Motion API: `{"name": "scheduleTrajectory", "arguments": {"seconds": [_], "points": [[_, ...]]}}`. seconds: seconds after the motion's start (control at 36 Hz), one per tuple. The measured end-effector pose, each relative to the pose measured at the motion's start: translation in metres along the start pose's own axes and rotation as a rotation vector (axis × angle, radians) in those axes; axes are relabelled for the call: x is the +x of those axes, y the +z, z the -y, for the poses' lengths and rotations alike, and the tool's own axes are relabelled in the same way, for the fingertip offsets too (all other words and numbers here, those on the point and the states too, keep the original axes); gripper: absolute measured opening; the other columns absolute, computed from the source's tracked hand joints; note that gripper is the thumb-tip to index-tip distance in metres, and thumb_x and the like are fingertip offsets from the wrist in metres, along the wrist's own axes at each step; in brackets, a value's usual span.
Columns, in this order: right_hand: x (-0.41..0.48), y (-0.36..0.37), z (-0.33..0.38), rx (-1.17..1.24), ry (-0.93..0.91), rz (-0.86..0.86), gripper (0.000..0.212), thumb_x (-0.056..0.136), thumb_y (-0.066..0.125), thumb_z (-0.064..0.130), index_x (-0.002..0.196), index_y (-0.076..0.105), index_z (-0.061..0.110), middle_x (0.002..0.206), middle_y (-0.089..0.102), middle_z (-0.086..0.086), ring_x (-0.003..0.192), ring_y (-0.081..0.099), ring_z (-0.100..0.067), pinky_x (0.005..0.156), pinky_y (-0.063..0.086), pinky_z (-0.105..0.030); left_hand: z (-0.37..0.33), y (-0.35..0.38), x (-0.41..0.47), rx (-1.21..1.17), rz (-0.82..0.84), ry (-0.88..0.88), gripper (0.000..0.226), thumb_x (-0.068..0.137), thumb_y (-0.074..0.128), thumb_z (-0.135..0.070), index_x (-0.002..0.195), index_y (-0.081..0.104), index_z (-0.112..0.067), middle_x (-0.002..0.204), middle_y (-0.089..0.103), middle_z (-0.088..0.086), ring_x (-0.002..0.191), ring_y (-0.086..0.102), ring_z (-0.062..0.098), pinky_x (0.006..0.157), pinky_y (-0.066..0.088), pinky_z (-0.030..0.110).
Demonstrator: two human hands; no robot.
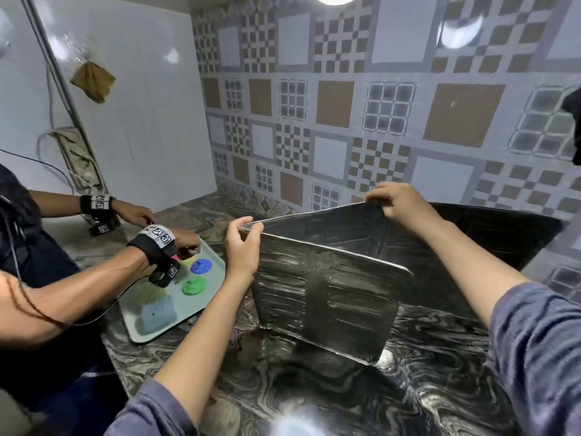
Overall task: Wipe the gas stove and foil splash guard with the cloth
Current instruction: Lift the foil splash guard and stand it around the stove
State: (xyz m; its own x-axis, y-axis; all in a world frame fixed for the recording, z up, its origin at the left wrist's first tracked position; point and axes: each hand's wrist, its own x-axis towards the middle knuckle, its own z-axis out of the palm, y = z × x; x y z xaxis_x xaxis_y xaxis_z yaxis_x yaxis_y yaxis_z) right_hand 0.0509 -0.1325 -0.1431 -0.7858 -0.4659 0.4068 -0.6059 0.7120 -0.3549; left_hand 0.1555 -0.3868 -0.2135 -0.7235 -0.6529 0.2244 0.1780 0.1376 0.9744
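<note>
A folding foil splash guard (327, 294) stands on the marbled counter (314, 388), its panels angled and its shiny ribbed side facing me. My left hand (243, 250) pinches the guard's top edge at the left fold. My right hand (397, 206) grips the top edge of the back panel further right. The foil is dull and streaked. I see no gas stove and no cloth in this view.
To the left, a second person's two hands with black wrist bands (157, 242) work over a pale tray (138, 335) holding blue and green dough blobs. A patterned tiled wall (345, 105) rises behind the counter. A power strip (78, 158) hangs on the white wall at left.
</note>
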Motion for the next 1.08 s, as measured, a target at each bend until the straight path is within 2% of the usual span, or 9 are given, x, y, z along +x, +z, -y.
{"name": "scheduleTrajectory", "arguments": {"seconds": [0.08, 0.17, 0.28, 0.44, 0.53, 0.61, 0.75, 0.89, 1.08], "points": [[0.007, -0.005, -0.008, -0.015, 0.028, -0.005, 0.041, 0.082, 0.052, -0.012, 0.113, 0.065, 0.01, 0.111, 0.063, -0.004, 0.101, 0.054, -0.015, 0.098, 0.042, -0.033, -0.001, 0.003, 0.01, 0.045, 0.093, 0.004, 0.021, 0.09, 0.049, -0.011, 0.109, 0.058, -0.008, 0.083, 0.051, -0.01, 0.083, 0.05, 0.011, 0.065, 0.038, 0.008], [0.011, -0.011, -0.015, -0.048, 0.063, -0.033, 0.039, 0.082, 0.053, -0.01, 0.112, 0.066, 0.012, 0.115, 0.064, -0.006, 0.108, 0.057, -0.025, 0.1, 0.043, -0.041, -0.003, 0.011, 0.015, 0.084, 0.183, 0.006, 0.026, 0.092, 0.042, -0.007, 0.113, 0.058, -0.002, 0.083, 0.052, -0.011, 0.078, 0.048, 0.001, 0.063, 0.036, 0.001], [0.008, -0.02, -0.018, -0.091, 0.118, -0.114, 0.035, 0.086, 0.051, -0.005, 0.116, 0.064, 0.008, 0.119, 0.062, -0.011, 0.112, 0.054, -0.03, 0.101, 0.04, -0.042, -0.006, 0.027, 0.019, 0.06, 0.287, 0.0, 0.029, 0.091, 0.039, 0.0, 0.115, 0.056, 0.005, 0.083, 0.05, -0.009, 0.075, 0.047, -0.002, 0.056, 0.036, -0.004], [-0.005, -0.036, -0.04, -0.187, 0.18, -0.145, 0.036, 0.084, 0.044, -0.011, 0.109, 0.066, 0.003, 0.114, 0.062, -0.016, 0.108, 0.054, -0.035, 0.096, 0.044, -0.044, -0.01, 0.06, 0.018, 0.027, 0.439, -0.013, 0.03, 0.092, 0.036, 0.002, 0.115, 0.055, 0.004, 0.087, 0.052, -0.006, 0.081, 0.049, 0.004, 0.061, 0.038, -0.001], [-0.016, -0.045, -0.053, -0.217, 0.209, -0.15, 0.036, 0.08, 0.042, -0.014, 0.1, 0.067, 0.003, 0.106, 0.062, -0.016, 0.102, 0.055, -0.035, 0.088, 0.046, -0.043, -0.007, 0.076, 0.016, 0.035, 0.513, -0.026, 0.029, 0.092, 0.037, -0.003, 0.113, 0.057, -0.001, 0.096, 0.056, 0.002, 0.087, 0.051, 0.011, 0.07, 0.039, 0.018], [-0.029, -0.053, -0.066, -0.23, 0.251, -0.16, 0.033, 0.082, 0.042, -0.011, 0.098, 0.066, 0.004, 0.105, 0.062, -0.015, 0.1, 0.055, -0.032, 0.084, 0.044, -0.038, -0.005, 0.095, 0.014, 0.047, 0.562, -0.015, 0.03, 0.092, 0.036, -0.006, 0.114, 0.057, -0.002, 0.098, 0.054, 0.004, 0.082, 0.048, 0.011, 0.068, 0.037, 0.021], [-0.052, -0.063, -0.09, -0.256, 0.381, -0.166, 0.025, 0.09, 0.044, 0.003, 0.098, 0.066, 0.012, 0.109, 0.064, -0.014, 0.096, 0.057, -0.032, 0.082, 0.048, -0.039, -0.01, 0.129, 0.004, -0.003, 0.598, 0.013, 0.028, 0.094, 0.035, -0.006, 0.112, 0.057, -0.005, 0.091, 0.054, -0.007, 0.083, 0.049, 0.002, 0.059, 0.038, -0.002], [-0.083, -0.07, -0.113, -0.294, 0.466, -0.171, 0.026, 0.094, 0.045, 0.009, 0.106, 0.067, 0.014, 0.113, 0.064, -0.011, 0.101, 0.056, -0.032, 0.073, 0.04, -0.031, -0.014, 0.161, -0.011, -0.084, 0.583, -0.007, 0.033, 0.096, 0.031, -0.008, 0.117, 0.055, -0.004, 0.1, 0.053, 0.002, 0.083, 0.049, 0.006, 0.074, 0.042, 0.018], [-0.114, -0.092, -0.136, -0.305, 0.565, -0.287, 0.027, 0.093, 0.047, 0.006, 0.111, 0.067, 0.01, 0.12, 0.063, -0.011, 0.109, 0.055, -0.033, 0.085, 0.041, -0.032, -0.013, 0.193, -0.025, -0.094, 0.704, 0.05, 0.033, 0.096, 0.031, -0.01, 0.115, 0.058, -0.006, 0.108, 0.056, 0.004, 0.104, 0.052, 0.017, 0.093, 0.043, 0.033]]}}
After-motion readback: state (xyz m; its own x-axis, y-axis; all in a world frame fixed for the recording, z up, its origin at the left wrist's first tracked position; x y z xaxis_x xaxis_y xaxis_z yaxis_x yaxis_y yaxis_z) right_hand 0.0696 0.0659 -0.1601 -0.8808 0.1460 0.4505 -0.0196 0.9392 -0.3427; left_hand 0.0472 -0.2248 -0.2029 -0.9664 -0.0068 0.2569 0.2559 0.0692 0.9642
